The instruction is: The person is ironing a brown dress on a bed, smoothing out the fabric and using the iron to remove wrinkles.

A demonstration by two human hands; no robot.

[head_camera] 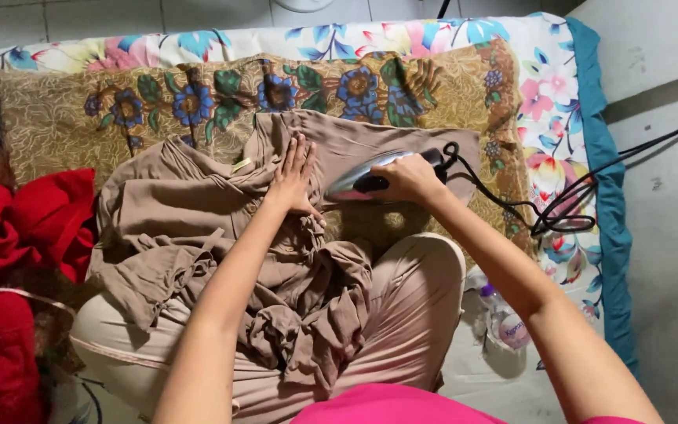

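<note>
On the floral mat [566, 118], iron [378, 179] sits just beside left fingers [298, 157].

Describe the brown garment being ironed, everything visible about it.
The brown garment is a taupe, thin, soft-looking fabric, heavily creased and bunched over the person's lap, with gathered folds hanging toward the knees. Its upper part is spread flat on the patterned brown cloth. A small pale tag shows near the top left. The left hand presses flat on it with spread fingers; the right hand grips an iron resting on the smoothed section.
</note>
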